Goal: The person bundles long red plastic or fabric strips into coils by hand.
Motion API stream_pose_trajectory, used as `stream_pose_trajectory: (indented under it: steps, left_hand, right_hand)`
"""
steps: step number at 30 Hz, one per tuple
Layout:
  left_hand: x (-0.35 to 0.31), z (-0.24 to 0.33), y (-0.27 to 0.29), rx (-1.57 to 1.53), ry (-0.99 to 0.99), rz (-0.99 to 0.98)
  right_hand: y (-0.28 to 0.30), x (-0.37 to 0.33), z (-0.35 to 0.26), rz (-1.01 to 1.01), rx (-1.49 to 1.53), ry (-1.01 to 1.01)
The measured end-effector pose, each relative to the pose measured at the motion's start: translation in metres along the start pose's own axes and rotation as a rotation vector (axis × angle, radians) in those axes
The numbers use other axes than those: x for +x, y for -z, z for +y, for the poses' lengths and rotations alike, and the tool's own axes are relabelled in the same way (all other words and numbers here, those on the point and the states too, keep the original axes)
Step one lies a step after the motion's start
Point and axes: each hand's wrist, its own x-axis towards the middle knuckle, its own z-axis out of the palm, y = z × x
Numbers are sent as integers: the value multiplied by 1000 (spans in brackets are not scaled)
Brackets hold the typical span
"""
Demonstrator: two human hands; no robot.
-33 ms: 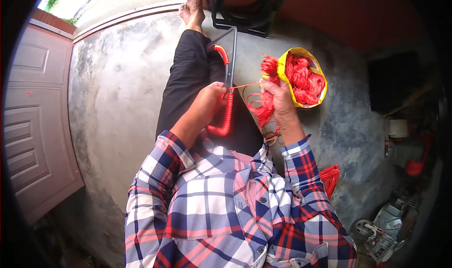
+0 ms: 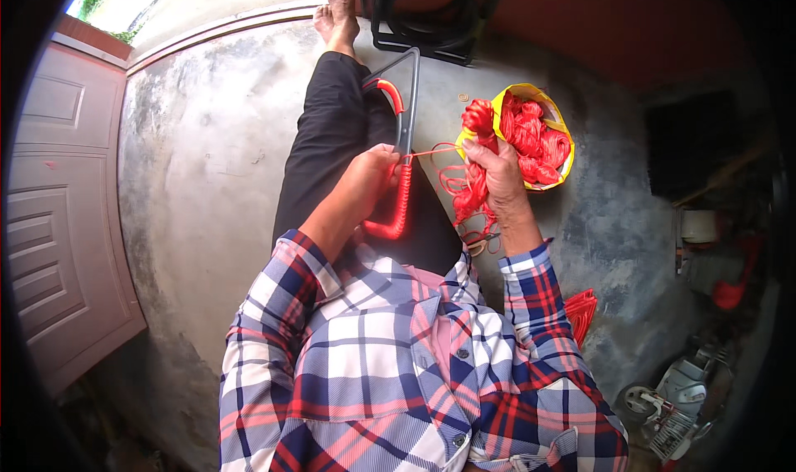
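Note:
A dark metal frame (image 2: 414, 82) lies across my black-trousered legs. Red cord is wound tightly round its near part, ending in a thick coiled section (image 2: 404, 197); another red-covered stretch (image 2: 391, 93) curves at its far left. My left hand (image 2: 365, 182) is closed on the frame where the winding stops, thumb and fingers pinching there. To the right, my right hand (image 2: 504, 178) grips a bundle of red cord (image 2: 474, 186), with loose loops hanging below it. A single red strand (image 2: 435, 151) runs straight between the two hands.
Right of my right hand stands a yellow bag (image 2: 516, 91) holding several red cord hanks (image 2: 539, 145). More red cord (image 2: 580, 310) lies by my right elbow. Black frames (image 2: 431, 24) stand ahead, a panelled door (image 2: 66, 198) at left, and a grey mechanical device (image 2: 680, 397) at lower right.
My right hand and the cord bundle have shifted slightly to the right. My left hand stays in place on the frame.

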Motion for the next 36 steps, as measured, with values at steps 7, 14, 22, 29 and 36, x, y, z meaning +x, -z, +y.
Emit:
stream_pose_trajectory:
  steps: [7,14,22,29,36]
  left_hand:
    - [17,-13,19,-54,-37,-141]
    - [-23,-15,-8,911,-817,331]
    - [-79,35,-56,-169,-311,-315]
    - [-55,71,48,1066,-1161,185]
    - [-50,15,-12,1642,-517,132]
  right_hand:
    - [23,-47,12,-47,71,-58]
    - [34,-42,26,-27,355,-235]
    - [-20,-55,21,-487,385,-306]
    - [35,16,31,-213,506,-139]
    - [-16,14,39,-597,-409,-241]
